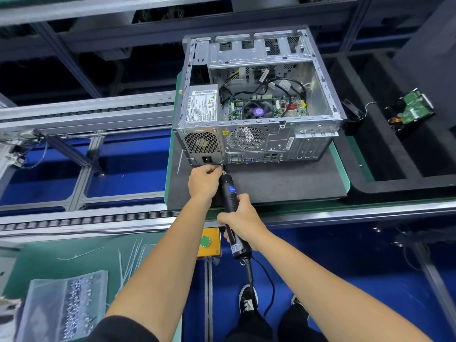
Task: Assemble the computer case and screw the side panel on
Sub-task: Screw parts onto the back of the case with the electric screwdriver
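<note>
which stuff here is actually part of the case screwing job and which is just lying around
In use:
- computer case, open on top, on the dark mat
- electric screwdriver, gripped by the right hand
- left hand, fingers at the bit tip by the case's rear lower edge

Lying about:
- hard drive in the black foam tray
- plastic bag of small parts
- green button on its yellow box

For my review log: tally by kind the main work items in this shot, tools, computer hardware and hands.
Electric screwdriver: 1
Computer case, side open: 1
Loose hard drive: 1
Hands, left hand and right hand: 2
Total: 5
</note>
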Demonstrator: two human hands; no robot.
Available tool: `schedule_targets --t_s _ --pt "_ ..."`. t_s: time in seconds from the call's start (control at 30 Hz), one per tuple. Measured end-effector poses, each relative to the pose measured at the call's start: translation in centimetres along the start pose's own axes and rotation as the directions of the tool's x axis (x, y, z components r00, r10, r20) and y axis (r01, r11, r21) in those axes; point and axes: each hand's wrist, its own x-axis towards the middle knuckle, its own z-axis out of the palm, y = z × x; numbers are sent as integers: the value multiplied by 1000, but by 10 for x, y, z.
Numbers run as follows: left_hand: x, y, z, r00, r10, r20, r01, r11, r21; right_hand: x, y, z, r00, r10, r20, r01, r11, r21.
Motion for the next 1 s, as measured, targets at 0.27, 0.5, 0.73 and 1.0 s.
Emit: schedule_targets --t_s 0.27,0.5,0.73,1.0 --pt "-1 -1 0 1000 29 1 -29 1000 -3 0 -2 0 1000 0 6 0 1000 -16" --pt "-2 -1 2 999 29 -40 -28 1000 8 0 -6 1 1000 -4 13 4 1000 -7" --pt "-2 -1 -1 999 33 -14 -33 999 1 1 -6 5 1000 -6 -9 6 1000 -8" --pt "-5 0 0 999 18 -34 -19 1000 -13 2 -6 4 1000 -3 5 3 1000 -1"
